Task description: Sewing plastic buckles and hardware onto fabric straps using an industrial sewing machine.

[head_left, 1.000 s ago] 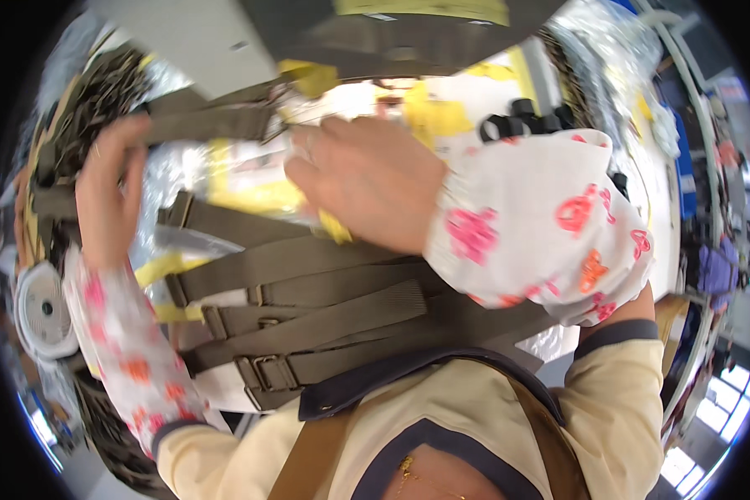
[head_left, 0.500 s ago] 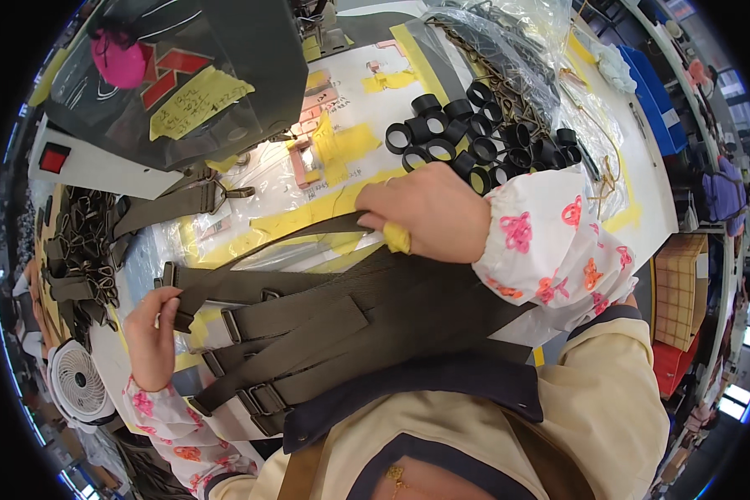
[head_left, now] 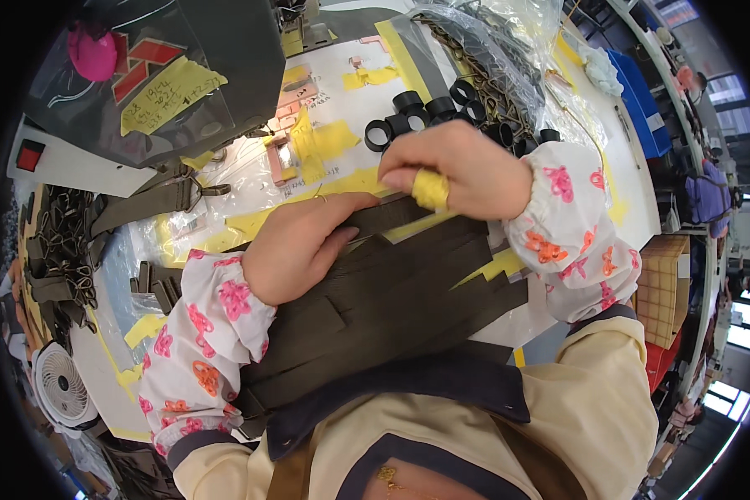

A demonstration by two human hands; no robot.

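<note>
Several dark olive webbing straps (head_left: 392, 292) lie side by side across the table in front of me, against my body. My left hand (head_left: 296, 246) is over their far edge, its thumb and fingers pinching one strap. Just to the right, my right hand (head_left: 467, 167) is closed, its fingertips pinched on the same strap near its end. Yellow tape (head_left: 430, 191) is wrapped round a digit of that hand. Metal buckles (head_left: 154, 283) at the straps' left ends are partly hidden behind my left sleeve.
Black rings (head_left: 408, 102) sit beyond my right hand, beside a plastic bag (head_left: 517, 42) of metal hardware. A grey machine cover (head_left: 233, 92) stands far left. Hooked straps (head_left: 58, 258) are piled at left, above a white fan (head_left: 62, 383). A blue bin (head_left: 642, 100) is far right.
My left hand has left the buckled left ends and moved right, close to my right hand. The right hand has shifted slightly right. The strap no longer stretches up between them.
</note>
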